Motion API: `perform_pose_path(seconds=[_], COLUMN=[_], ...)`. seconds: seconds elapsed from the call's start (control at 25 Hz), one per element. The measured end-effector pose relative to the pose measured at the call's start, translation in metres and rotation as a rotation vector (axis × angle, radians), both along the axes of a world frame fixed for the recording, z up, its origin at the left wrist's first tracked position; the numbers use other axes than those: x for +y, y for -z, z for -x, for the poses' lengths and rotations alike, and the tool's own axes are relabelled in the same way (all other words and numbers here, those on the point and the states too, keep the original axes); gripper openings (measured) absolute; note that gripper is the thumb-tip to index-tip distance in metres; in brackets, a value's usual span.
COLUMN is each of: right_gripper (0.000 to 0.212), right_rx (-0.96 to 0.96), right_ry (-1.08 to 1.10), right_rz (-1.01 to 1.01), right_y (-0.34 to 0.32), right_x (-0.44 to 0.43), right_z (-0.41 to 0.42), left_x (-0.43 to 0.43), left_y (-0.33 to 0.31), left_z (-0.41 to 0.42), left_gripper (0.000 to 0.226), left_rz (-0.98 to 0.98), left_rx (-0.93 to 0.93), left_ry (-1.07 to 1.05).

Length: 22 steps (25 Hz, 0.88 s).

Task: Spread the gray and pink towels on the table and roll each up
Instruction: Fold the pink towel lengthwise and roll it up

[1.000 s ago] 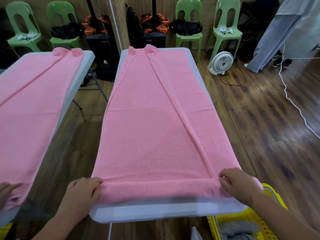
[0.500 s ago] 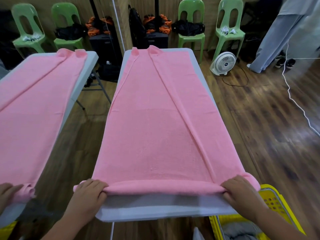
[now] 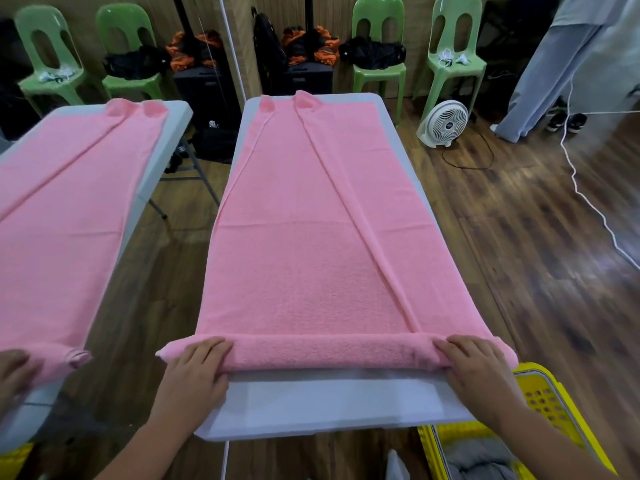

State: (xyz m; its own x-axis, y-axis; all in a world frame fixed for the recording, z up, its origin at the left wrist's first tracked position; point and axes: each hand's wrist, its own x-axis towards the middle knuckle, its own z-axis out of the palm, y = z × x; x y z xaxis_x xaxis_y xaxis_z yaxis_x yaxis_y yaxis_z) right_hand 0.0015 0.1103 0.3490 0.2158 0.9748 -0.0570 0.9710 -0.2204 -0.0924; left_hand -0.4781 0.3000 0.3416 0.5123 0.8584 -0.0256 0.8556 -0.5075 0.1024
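No txt, nos. or brand could be read anywhere. Fan (image 3: 446,124) had a small dark badge at its hub, too small to read; black box (image 3: 204,90) by the wall bore a faint, illegible mark

Dark wood-plank floor (image 3: 519,271); green plastic chairs (image 3: 377,46) line a tan wall (image 3: 417,22); a white fan (image 3: 446,123) stands nearby.

towel (image 3: 311,237) on table (image 3: 329,407) | basket (image 3: 554,403) front-right | fan (image 3: 445,124) behind right
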Motion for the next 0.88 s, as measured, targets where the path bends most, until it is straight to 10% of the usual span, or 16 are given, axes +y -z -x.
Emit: perform_pose_path(seconds=[0.4, 0.68, 0.88], right_gripper=[0.014, 0.048, 0.018], right_rx=[0.302, -0.034, 0.093], right_ry=[0.253, -0.174, -0.123], right_rz=[0.214, -0.017, 0.031], right_y=[-0.022, -0.003, -0.006], right_x=[0.038, 0.012, 0.021], right_z=[-0.019, -0.007, -0.008], left_x=[0.021, -0.002, 0.004], left_y=[-0.025, -0.003, -0.012], left_z=[-0.006, -0.004, -0.010], left_gripper=[0.028, 0.042, 0.027], left_rz=[0.129, 0.033, 0.070], left_rx=[0.031, -0.001, -0.051], left_ry=[-0.029, 0.059, -0.012])
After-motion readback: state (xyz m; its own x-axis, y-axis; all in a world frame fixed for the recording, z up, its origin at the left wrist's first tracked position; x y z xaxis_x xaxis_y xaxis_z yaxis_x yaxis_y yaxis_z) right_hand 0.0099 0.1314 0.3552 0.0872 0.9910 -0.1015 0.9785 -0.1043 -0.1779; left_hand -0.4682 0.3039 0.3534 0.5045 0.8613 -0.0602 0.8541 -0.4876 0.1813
